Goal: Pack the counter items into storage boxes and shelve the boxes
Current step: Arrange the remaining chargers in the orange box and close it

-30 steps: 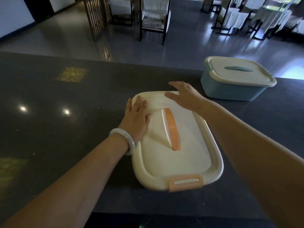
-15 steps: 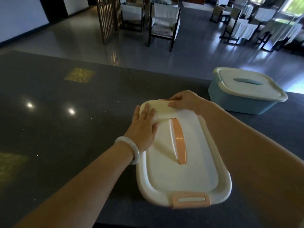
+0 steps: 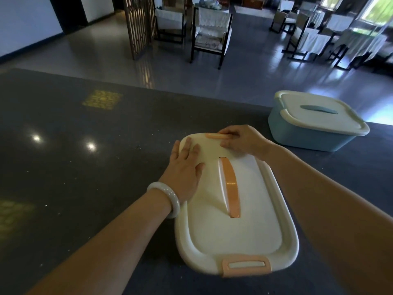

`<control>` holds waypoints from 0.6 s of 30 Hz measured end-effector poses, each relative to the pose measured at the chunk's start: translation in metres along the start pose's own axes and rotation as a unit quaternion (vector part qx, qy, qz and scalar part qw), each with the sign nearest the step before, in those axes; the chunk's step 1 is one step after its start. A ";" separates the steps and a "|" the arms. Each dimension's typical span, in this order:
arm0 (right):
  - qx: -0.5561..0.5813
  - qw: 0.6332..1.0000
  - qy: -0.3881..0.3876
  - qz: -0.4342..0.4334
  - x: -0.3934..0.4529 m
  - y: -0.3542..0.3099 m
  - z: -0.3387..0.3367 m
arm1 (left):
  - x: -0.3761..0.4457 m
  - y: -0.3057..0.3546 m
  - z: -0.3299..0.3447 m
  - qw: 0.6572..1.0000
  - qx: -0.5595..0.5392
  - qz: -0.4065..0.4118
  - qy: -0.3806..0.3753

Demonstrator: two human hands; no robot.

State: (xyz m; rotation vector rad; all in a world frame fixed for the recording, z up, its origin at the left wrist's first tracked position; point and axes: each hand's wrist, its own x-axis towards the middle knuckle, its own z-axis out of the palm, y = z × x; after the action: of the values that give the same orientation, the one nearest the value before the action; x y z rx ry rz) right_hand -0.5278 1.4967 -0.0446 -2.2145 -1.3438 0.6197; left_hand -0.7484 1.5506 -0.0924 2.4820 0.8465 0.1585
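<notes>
Two hands are working: my flat left hand [image 3: 186,167] is pressing the stiff cream box [image 3: 244,209] lid, my right hand [image 3: 240,139] pinching its far clip [image 3: 215,135].

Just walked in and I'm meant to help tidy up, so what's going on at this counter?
A person is closing up a cream storage box on the dark counter. Their left hand presses flat on the lid near its far corner, while the right hand pinches the orange latch at the far end. The near latch looks folded down already. A blue box with its lid on sits further back to the right. Neither box is shelved yet.
</notes>
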 end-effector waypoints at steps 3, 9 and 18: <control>-0.022 0.999 0.025 -0.008 -0.001 0.004 0.007 | 0.001 0.000 -0.001 1.000 0.001 0.001 -0.008; -0.010 0.998 0.042 0.044 -0.008 0.017 0.003 | 0.007 0.006 -0.010 0.999 -0.002 0.025 -0.048; -0.016 0.973 0.151 0.172 -0.063 0.066 -0.014 | -0.015 0.030 -0.019 0.993 0.054 -0.051 -0.088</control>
State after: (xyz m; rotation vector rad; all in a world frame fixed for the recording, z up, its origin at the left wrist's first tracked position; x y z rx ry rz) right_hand -0.5008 1.4110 -0.0647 -2.4688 -0.8329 0.3569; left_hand -0.7490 1.5288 -0.0604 2.4995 0.9257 -0.1427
